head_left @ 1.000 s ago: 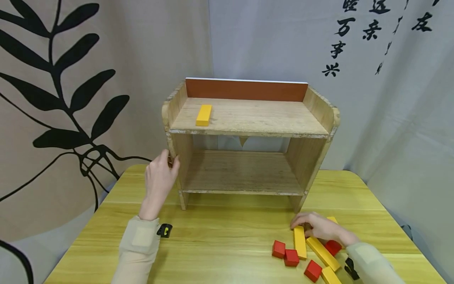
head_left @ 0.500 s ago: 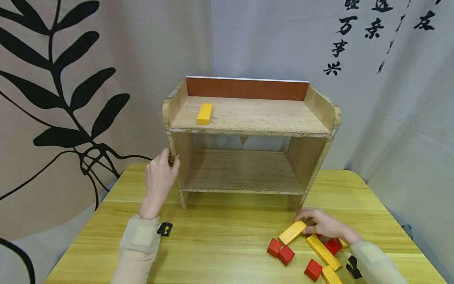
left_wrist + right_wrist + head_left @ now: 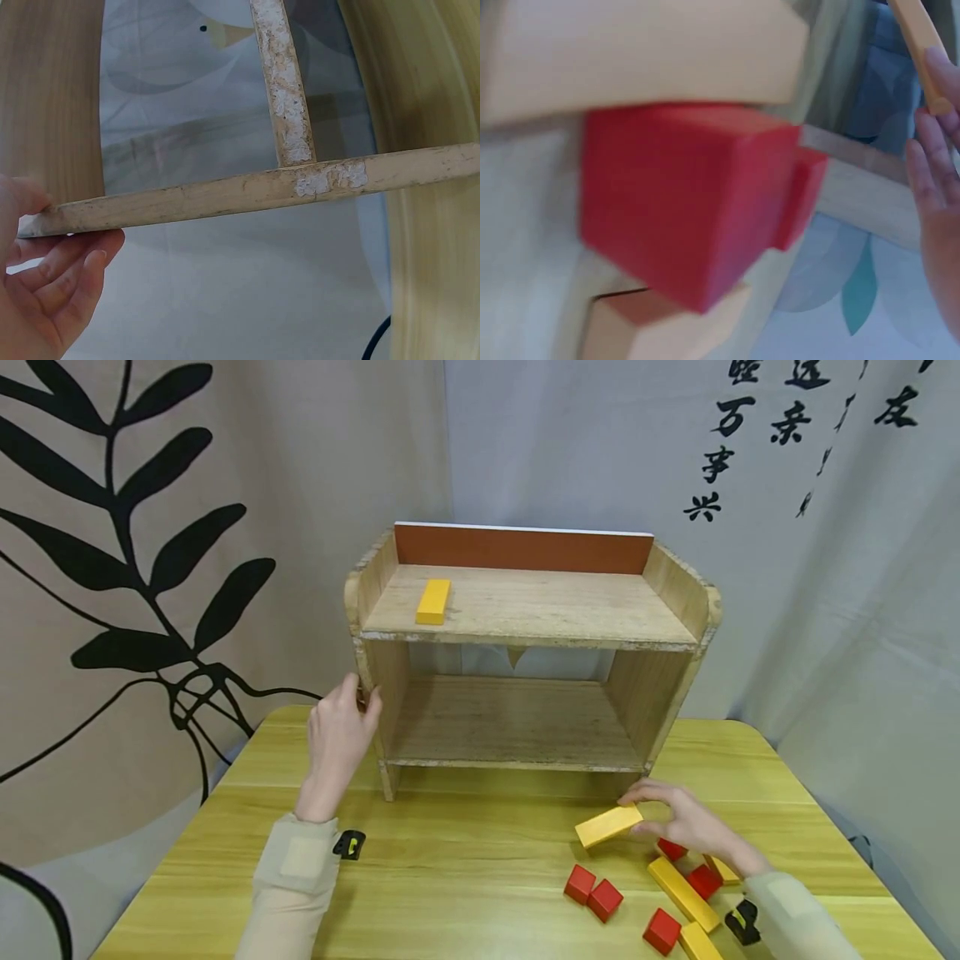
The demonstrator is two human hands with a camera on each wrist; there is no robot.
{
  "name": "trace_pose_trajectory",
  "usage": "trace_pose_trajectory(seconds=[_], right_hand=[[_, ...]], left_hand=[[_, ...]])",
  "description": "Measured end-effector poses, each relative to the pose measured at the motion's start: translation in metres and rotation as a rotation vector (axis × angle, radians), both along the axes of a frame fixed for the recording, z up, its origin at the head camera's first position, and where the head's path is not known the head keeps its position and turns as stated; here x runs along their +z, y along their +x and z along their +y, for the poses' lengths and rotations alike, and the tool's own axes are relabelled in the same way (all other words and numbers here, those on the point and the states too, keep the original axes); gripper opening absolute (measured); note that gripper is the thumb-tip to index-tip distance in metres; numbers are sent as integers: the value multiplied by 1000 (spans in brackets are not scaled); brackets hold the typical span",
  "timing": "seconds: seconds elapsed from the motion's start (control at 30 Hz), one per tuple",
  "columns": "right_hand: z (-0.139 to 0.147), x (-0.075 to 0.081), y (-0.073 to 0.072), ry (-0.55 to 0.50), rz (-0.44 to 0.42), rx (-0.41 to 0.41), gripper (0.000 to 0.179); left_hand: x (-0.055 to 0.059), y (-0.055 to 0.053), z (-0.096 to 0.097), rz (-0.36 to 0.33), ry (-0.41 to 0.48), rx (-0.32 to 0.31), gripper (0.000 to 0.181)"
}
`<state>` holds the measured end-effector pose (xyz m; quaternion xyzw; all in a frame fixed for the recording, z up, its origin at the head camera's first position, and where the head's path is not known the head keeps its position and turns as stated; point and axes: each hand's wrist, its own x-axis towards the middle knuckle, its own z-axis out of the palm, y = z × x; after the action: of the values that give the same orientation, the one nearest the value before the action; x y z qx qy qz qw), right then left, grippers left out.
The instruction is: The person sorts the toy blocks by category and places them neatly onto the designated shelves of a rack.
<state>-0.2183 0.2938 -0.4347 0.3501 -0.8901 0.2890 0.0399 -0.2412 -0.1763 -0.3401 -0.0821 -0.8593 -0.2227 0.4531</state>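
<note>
A small two-tier wooden shelf stands on the table. My left hand grips the front edge of its left side panel, thumb on one side and fingers on the other in the left wrist view. My right hand pinches one end of a yellow rectangular block, which is raised and tilted in front of the shelf's right leg. The held block also shows at the upper right of the right wrist view. Another yellow block lies on the upper tier, toward the left.
Near my right forearm lie several red cubes and more yellow blocks on the yellow wooden table. Two red cubes sit a little left of that group. Curtains hang behind the table.
My right hand has lifted the yellow block from beside the red cubes and turned it, moving it away toward the shelf. Two red cubes shifted slightly. My left hand stays put.
</note>
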Motion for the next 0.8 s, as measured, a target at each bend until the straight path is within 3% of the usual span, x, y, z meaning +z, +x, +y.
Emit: trace_pose_trajectory(seconds=[0.27,0.6,0.8], right_hand=[[-15,20,0,-85,190,-14,38],[-42,50,-1,-306,385,103,50],[-63,73,0,-434,458,90,52]], left_hand=[[0,0,0,1,2,1,21],[0,1,0,3,-4,11,22],[0,0,0,3,-6,11,21]])
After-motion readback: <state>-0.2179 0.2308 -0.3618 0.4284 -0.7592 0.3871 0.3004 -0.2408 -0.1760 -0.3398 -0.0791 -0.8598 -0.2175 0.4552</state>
